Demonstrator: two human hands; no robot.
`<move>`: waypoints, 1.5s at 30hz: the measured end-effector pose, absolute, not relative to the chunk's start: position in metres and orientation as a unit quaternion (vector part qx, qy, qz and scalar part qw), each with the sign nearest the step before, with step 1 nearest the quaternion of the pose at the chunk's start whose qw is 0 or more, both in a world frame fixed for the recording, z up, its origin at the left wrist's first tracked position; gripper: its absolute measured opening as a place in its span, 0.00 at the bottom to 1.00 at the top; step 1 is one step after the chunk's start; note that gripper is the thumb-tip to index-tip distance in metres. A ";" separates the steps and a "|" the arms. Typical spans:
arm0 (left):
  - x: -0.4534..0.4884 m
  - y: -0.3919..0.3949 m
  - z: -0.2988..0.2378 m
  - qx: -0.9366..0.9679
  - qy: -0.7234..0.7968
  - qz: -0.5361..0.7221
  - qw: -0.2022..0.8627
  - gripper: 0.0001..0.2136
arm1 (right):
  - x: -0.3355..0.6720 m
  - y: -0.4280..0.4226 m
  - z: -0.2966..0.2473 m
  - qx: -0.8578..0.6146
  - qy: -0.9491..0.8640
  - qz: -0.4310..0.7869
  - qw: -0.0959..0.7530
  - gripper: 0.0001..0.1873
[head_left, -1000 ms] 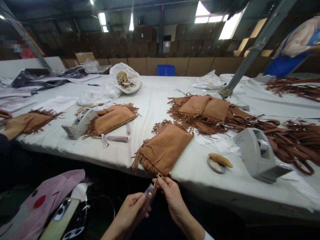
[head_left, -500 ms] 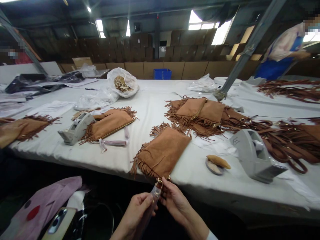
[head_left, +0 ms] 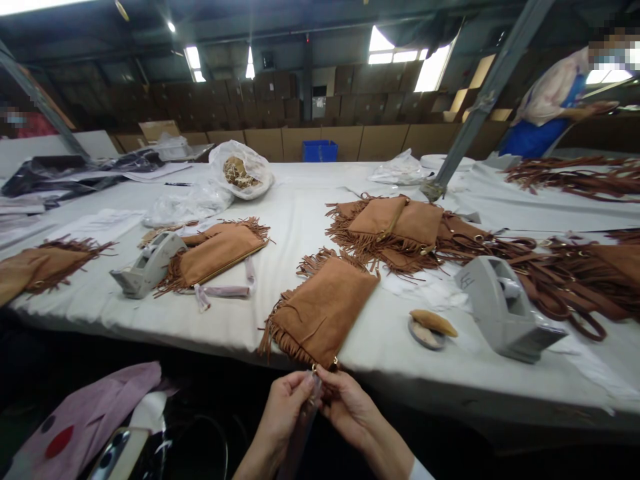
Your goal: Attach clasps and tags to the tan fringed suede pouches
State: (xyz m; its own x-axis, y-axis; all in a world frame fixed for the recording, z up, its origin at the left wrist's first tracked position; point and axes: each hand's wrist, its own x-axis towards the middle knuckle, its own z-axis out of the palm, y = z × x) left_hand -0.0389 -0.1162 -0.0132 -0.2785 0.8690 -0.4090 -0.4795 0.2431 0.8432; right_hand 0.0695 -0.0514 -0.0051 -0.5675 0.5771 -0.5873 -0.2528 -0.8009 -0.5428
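Observation:
A brown fringed suede bag [head_left: 327, 307] lies at the table's front edge, its lower corner toward me. At that corner, my left hand [head_left: 285, 407] pinches a strap [head_left: 306, 408] in clear plastic wrap, which hangs down below the edge. My right hand [head_left: 345, 407] is closed at the strap's upper end, thumb and finger by the small gold ring at the bag's corner. The hands nearly touch each other. Fingers cover most of the metal fitting, so I cannot tell whether it is joined to the bag.
Grey tape dispensers stand right [head_left: 505, 310] and left [head_left: 147, 267]. More fringed bags lie in a pile [head_left: 395, 223] and beside the left dispenser. A small round dish [head_left: 426, 333] sits near the front edge. A slanted metal post [head_left: 480, 113] rises behind; a person [head_left: 550, 100] stands back right.
My left hand has moved up and closer to the bag's corner with the wrapped strap. The gold clasp that showed between my hands is now mostly covered by fingers. The view shifted slightly.

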 end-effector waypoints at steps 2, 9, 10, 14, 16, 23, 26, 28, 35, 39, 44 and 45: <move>-0.038 -0.111 -0.014 0.170 0.541 0.602 0.561 0.21 | 0.073 -0.052 -0.004 -0.406 -0.185 0.863 0.237 0.11; -0.035 -0.104 -0.024 0.171 0.596 0.624 0.476 0.19 | 0.089 -0.056 -0.018 -0.423 -0.333 0.798 0.272 0.20; -0.034 -0.104 -0.024 0.163 0.592 0.626 0.481 0.19 | 0.090 -0.057 -0.021 -0.422 -0.371 0.776 0.287 0.21; -0.030 -0.103 -0.020 0.147 0.597 0.625 0.481 0.19 | 0.091 -0.062 -0.026 -0.464 -0.511 0.627 0.362 0.16; -0.031 -0.104 -0.017 0.150 0.603 0.615 0.484 0.19 | 0.092 -0.064 -0.023 -0.473 -0.580 0.542 0.382 0.13; -0.049 -0.106 -0.010 0.180 0.606 0.572 0.522 0.18 | 0.089 -0.054 -0.008 -0.360 -0.769 0.416 0.325 0.12; -0.055 -0.106 -0.010 0.191 0.623 0.560 0.512 0.18 | 0.085 -0.051 -0.006 -0.361 -0.783 0.414 0.292 0.11; -0.054 -0.105 -0.013 0.199 0.633 0.557 0.499 0.18 | 0.083 -0.051 -0.005 -0.361 -0.781 0.425 0.280 0.11; -0.036 -0.100 -0.025 0.212 0.665 0.585 0.413 0.18 | 0.081 -0.044 -0.001 -0.376 -0.759 0.459 0.266 0.14; -0.040 -0.100 -0.029 0.257 0.715 0.557 0.335 0.17 | 0.084 -0.042 -0.002 -0.378 -0.712 0.533 0.257 0.11; -0.045 -0.092 -0.020 0.249 0.714 0.552 0.352 0.18 | 0.090 -0.052 -0.021 -0.445 -0.565 0.616 0.322 0.12; -0.045 -0.089 -0.016 0.256 0.708 0.551 0.360 0.17 | 0.091 -0.054 -0.026 -0.456 -0.544 0.631 0.312 0.14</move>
State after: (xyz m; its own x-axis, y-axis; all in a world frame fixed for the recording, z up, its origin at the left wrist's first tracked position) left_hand -0.0445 -0.0891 -0.0164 -0.6103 0.7587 -0.2280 -0.0343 0.2622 0.9644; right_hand 0.0912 -0.0540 -0.0255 -0.3893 0.8904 -0.2360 0.1025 -0.2127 -0.9717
